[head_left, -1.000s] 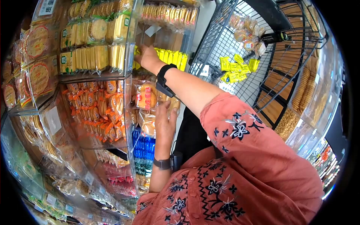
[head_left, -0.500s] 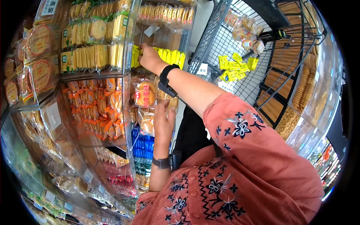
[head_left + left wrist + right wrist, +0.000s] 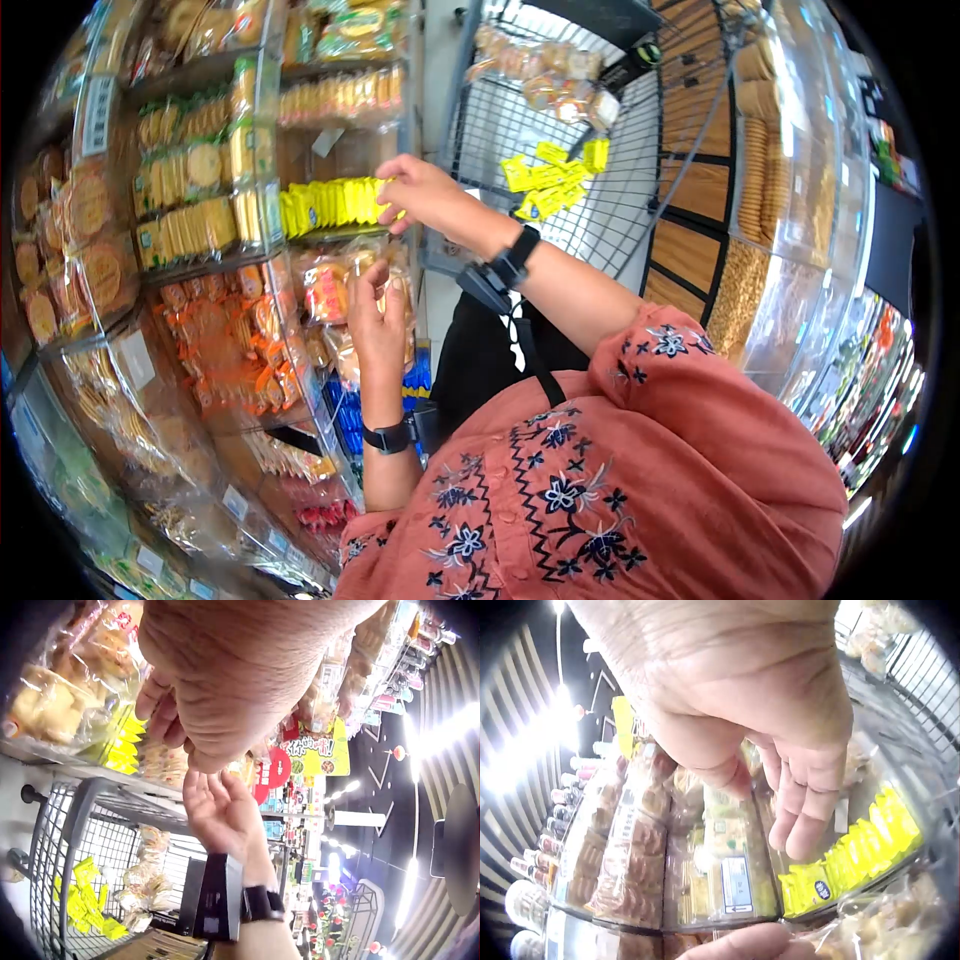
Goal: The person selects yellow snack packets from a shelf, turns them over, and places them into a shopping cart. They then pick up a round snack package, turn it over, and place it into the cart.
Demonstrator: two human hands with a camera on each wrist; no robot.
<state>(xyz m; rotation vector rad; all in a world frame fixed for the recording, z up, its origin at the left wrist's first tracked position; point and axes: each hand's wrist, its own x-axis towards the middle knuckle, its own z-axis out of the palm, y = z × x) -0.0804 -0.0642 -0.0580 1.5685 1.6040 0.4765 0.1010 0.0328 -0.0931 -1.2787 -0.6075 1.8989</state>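
My left hand (image 3: 378, 312) rests as before against the clear bags of round pastries (image 3: 330, 290), fingers straight and relaxed, gripping nothing. My right hand (image 3: 420, 195) has drawn back out of the shelf bin since a second ago and now hangs at 3 o'clock of the yellow packets (image 3: 335, 203), which stand upright in a tight row. Its fingers curl loosely; whether they pinch a packet I cannot tell. The wire cart (image 3: 600, 215) at 2 o'clock holds loose yellow packets.
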